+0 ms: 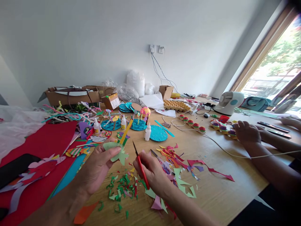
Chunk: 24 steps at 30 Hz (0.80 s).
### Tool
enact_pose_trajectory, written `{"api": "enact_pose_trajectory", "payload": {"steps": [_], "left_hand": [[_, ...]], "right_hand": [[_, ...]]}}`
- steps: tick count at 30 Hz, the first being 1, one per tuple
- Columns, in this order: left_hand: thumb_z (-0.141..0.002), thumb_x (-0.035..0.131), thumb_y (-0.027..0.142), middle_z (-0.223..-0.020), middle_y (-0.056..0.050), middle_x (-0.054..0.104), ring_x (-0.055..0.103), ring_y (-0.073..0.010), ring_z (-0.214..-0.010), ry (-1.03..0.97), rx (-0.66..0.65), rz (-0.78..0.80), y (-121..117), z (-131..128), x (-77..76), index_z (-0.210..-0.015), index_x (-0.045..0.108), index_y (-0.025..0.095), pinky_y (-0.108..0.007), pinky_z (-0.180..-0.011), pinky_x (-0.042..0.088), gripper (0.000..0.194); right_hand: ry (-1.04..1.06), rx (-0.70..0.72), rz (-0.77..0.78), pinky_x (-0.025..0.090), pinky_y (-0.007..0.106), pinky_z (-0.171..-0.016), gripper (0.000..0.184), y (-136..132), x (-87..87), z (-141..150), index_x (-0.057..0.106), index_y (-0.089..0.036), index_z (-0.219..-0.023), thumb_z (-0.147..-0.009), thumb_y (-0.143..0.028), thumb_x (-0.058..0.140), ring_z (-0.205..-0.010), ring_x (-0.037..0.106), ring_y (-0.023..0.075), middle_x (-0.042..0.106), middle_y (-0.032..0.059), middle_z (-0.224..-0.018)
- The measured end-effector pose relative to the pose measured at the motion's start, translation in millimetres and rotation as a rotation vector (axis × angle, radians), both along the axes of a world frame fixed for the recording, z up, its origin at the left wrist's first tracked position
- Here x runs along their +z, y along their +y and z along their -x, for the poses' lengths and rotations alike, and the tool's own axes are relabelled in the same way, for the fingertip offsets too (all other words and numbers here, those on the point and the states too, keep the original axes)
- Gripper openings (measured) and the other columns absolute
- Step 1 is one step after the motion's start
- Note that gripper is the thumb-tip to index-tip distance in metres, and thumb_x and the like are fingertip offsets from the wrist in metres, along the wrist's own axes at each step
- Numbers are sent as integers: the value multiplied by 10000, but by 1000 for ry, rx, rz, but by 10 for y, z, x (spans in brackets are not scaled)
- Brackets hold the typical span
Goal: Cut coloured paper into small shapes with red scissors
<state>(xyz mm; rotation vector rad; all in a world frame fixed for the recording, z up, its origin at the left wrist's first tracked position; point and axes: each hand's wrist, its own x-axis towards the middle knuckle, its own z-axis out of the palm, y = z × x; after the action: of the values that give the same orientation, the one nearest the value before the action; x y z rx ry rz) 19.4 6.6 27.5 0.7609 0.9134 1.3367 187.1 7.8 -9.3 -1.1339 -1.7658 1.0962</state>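
Observation:
Pinched in my left hand [100,163] is a light green paper cutout [122,156] with a jagged edge. Yellow and dark green paper strips [127,131] stick up behind it, apparently in the same grip. My right hand [152,169] is closed around red-handled scissors [142,172]. Their dark blades point up and left, just right of the cutout and apart from it. Below both hands lie small green paper scraps [122,185]. A pen [162,161] rests beyond my right hand among coloured offcuts [172,157].
Glue bottles [147,131] stand near blue decorated discs [158,133]. Red paper [39,147] and fish cutouts [76,151] lie left. A white cable [218,147] crosses the right side, where another person's hand [246,131] touches painted egg-carton pieces [223,128]. A white fan [229,102] stands behind.

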Motion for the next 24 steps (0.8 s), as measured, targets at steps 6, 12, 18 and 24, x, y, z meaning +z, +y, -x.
{"api": "enact_pose_trajectory", "payload": {"steps": [6, 12, 18, 24], "left_hand": [[-600, 691, 164, -614, 55, 632, 580, -109, -605, -4, -61, 35, -74, -98, 31, -645, 618, 203, -215, -594, 493, 94], [-623, 691, 193, -640, 31, 657, 579, -118, -644, 19, -98, 4, -83, -155, 16, -639, 642, 177, -208, -600, 490, 54], [-625, 684, 205, -617, 33, 637, 572, -130, -619, 69, -110, -13, -92, -190, 18, -636, 625, 181, -233, -600, 482, 65], [-620, 683, 224, -605, 40, 618, 572, -137, -625, 95, -108, -3, -92, -214, 16, -645, 607, 188, -243, -611, 483, 88]], "right_hand": [[-230, -52, -200, 219, 212, -468, 260, -204, -6, -1, 391, -189, -610, -823, -300, 489, -502, 324, 84, 379, -57, -532], [-313, -92, -244, 213, 214, -472, 257, -242, 33, -4, 383, -194, -611, -813, -304, 499, -496, 333, 89, 386, -53, -539], [-320, -101, -246, 220, 213, -473, 261, -229, 21, -16, 392, -197, -614, -822, -320, 492, -493, 345, 92, 399, -48, -537], [-316, -102, -259, 215, 217, -468, 297, -205, -3, -39, 372, -199, -595, -829, -344, 485, -485, 322, 91, 380, -48, -527]]}}
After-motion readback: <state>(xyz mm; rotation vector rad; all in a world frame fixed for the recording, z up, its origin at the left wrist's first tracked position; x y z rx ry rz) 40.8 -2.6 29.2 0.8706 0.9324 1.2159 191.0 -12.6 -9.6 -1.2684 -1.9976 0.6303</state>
